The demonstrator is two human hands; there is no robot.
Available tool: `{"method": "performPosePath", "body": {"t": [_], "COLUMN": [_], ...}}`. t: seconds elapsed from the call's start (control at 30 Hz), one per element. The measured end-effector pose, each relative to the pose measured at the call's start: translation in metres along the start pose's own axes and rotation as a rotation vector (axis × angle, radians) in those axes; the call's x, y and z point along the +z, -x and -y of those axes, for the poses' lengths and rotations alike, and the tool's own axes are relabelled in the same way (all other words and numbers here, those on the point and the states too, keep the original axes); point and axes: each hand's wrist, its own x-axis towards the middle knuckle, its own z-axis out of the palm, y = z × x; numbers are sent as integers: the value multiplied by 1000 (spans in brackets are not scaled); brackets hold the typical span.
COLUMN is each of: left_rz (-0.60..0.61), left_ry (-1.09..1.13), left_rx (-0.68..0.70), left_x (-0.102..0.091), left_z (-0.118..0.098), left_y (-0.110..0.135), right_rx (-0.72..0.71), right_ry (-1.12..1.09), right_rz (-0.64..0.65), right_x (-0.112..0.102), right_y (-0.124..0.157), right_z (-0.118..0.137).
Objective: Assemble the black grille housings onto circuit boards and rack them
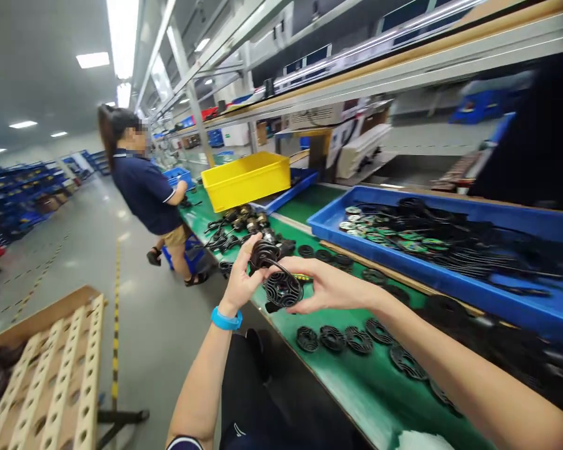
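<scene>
My left hand (240, 279) is closed around a coiled black cable (264, 252) above the green worktop. Gripped in my right hand (319, 282), close beside it, is a round black grille-like cover (281, 289) with curved slots. A black cable strand runs between the coil and the cover. Below my right forearm, several round black slotted covers (332, 338) lie in a row along the bench edge. Just past my hands is a heap of black cabled parts (248, 220), some with brass-coloured pieces.
A blue tray (323, 224) with green circuit boards and black cables stands at the right. Farther back sits a yellow bin (248, 181). A co-worker (145, 187) stands at the bench on the left. A slotted wooden rack (51, 375) is at lower left.
</scene>
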Motion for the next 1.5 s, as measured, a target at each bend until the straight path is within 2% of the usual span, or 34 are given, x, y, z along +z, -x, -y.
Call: {"method": "performPosePath", "body": {"t": [0.1, 0.2, 0.37, 0.43, 0.53, 0.67, 0.8, 1.03, 1.27, 1.43, 1.5], "left_rz": [-57, -135, -316, -396, -492, -511, -528, -559, -601, -734, -821], "left_ry": [-6, -54, -6, 24, 97, 178, 99, 5, 44, 51, -33], "left_rx": [-137, -208, -320, -355, -402, -453, -487, -475, -450, -417, -387], "left_x": [-32, -59, -78, -81, -88, -97, -103, -108, -102, -92, -87], "left_z": [-4, -17, -43, -47, -43, -31, -21, -20, -22, -21, -21], "left_y": [35, 80, 145, 162, 182, 204, 221, 237, 245, 241, 241], "right_rx": [-60, -121, -202, -205, -205, -201, -228, -340, -417, -481, -502], "right_ry": [-120, -242, -404, -444, -468, -481, -458, -370, -242, -128, -71], "right_rz": [124, 212, 253, 238, 142, -8, -63, -188, -311, -392, -413], "right_x": [27, 59, 117, 141, 177, 219, 248, 279, 287, 284, 281], "right_y": [-27, -51, -86, -95, -103, -104, -101, -100, -98, -98, -96], "right_z": [-3, -6, -6, -5, -6, -13, -18, -13, -8, -4, -4]}}
